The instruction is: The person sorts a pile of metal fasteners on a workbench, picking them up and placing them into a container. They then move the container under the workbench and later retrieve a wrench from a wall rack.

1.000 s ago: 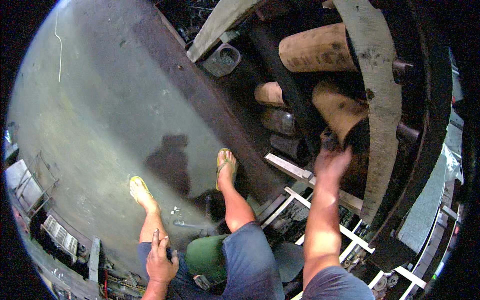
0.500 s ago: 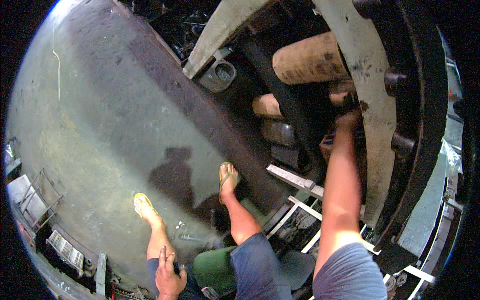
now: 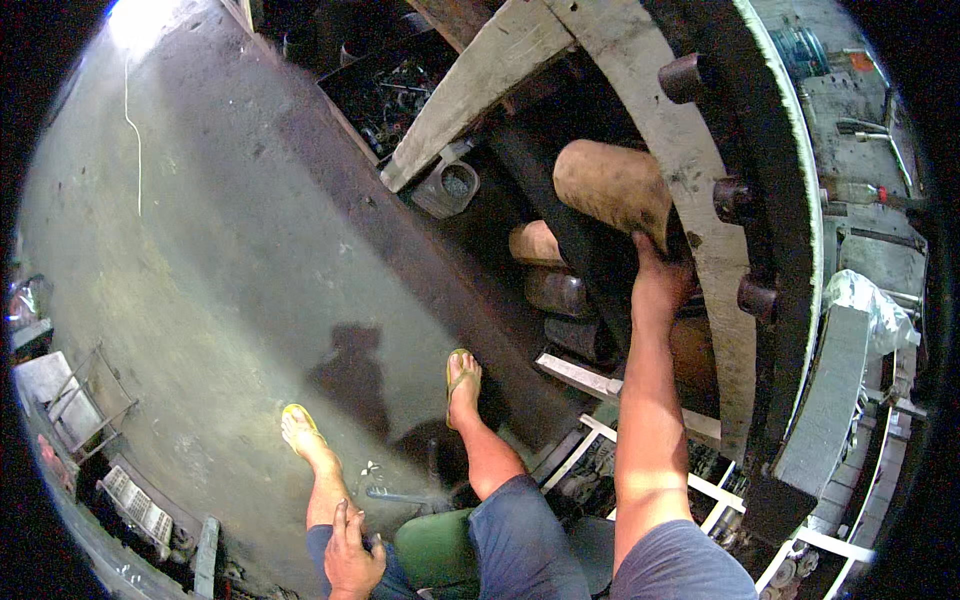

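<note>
My right hand [image 3: 660, 272] reaches under a curved, worn pale frame [image 3: 715, 210] and is at the lower right end of a large brown cylinder [image 3: 610, 185]. Its thumb lies against the cylinder, while the other fingers are partly lost in shadow. Below and left of the cylinder sit a smaller tan rounded piece [image 3: 535, 243] and a dark glossy rounded piece [image 3: 560, 293]. My left hand [image 3: 352, 562] rests on my left knee, fingers loosely apart, holding nothing.
A grey square container [image 3: 447, 187] stands by a slanting pale beam [image 3: 480, 95]. Dark pegs [image 3: 735, 200] stick out of the curved frame. A white bar [image 3: 580, 376] lies below the cylinder. On the floor lies a wrench-like tool [image 3: 395, 494]; a plastic-draped block [image 3: 825, 390] stands at right.
My right hand has drawn back from deeper in the shadow beneath the cylinder and now touches its end. The whole view has shifted and turned slightly. My left hand stays on the knee.
</note>
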A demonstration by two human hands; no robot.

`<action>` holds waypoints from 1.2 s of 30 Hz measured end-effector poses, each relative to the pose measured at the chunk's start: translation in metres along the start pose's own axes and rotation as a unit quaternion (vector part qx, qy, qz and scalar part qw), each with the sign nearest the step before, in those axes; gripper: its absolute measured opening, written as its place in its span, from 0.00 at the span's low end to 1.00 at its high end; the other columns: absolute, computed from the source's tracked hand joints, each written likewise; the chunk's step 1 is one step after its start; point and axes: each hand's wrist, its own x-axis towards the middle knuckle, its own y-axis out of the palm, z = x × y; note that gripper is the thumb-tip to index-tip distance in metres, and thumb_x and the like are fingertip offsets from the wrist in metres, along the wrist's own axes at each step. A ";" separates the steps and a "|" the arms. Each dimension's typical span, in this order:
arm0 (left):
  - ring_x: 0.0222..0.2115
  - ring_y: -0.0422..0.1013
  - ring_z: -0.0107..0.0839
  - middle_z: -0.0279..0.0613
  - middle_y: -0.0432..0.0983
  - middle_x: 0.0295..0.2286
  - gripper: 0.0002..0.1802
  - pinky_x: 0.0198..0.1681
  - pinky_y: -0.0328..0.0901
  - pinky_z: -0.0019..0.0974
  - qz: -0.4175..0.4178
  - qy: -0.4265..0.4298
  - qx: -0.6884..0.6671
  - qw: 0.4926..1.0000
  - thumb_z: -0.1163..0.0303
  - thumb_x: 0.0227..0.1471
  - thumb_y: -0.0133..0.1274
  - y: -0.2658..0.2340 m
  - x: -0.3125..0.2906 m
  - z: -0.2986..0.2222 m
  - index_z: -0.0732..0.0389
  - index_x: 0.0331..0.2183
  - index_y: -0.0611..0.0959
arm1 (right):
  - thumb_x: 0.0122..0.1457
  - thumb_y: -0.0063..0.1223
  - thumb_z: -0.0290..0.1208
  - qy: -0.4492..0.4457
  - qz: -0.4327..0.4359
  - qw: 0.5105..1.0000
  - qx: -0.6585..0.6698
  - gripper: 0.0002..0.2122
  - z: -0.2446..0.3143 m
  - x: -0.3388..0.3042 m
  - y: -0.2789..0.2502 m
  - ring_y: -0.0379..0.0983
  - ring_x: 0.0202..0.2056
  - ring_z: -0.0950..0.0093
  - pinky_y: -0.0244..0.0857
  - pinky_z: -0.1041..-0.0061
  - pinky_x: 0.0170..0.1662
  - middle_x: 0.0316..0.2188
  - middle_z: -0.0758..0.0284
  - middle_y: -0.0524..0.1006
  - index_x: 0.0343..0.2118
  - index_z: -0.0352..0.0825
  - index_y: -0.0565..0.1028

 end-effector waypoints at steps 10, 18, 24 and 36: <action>0.58 0.73 0.60 0.56 0.61 0.68 0.30 0.57 0.72 0.56 -0.024 0.028 0.005 0.999 0.70 0.48 0.66 -0.013 0.005 0.001 0.60 0.53 0.78 | 0.65 0.62 0.50 0.222 -0.036 0.958 -0.176 0.29 -0.090 0.014 -0.053 0.71 0.63 0.51 0.62 0.58 0.65 0.62 0.49 0.75 0.62 0.34 0.76; 0.59 0.73 0.55 0.57 0.60 0.69 0.30 0.59 0.71 0.51 -0.018 0.060 0.041 0.997 0.68 0.54 0.65 -0.043 0.020 -0.012 0.62 0.57 0.77 | 0.71 0.48 0.48 0.141 0.040 0.975 -0.169 0.30 -0.107 -0.043 -0.020 0.61 0.67 0.41 0.58 0.57 0.70 0.69 0.49 0.66 0.69 0.33 0.65; 0.63 0.66 0.62 0.63 0.64 0.65 0.34 0.66 0.64 0.52 -0.052 0.171 0.084 0.980 0.69 0.56 0.59 -0.095 0.009 -0.032 0.64 0.63 0.72 | 0.72 0.46 0.41 -0.224 0.325 0.908 -0.141 0.32 -0.024 -0.259 -0.133 0.55 0.72 0.43 0.54 0.60 0.74 0.75 0.51 0.56 0.74 0.34 0.56; 0.57 0.75 0.50 0.57 0.70 0.62 0.36 0.58 0.71 0.48 0.182 0.212 0.039 0.959 0.58 0.61 0.64 -0.155 -0.048 -0.225 0.65 0.63 0.74 | 0.64 0.60 0.27 0.218 -0.186 0.958 0.015 0.12 -0.039 -0.238 -0.496 0.83 0.46 0.51 0.76 0.58 0.50 0.43 0.52 0.85 0.48 0.30 0.82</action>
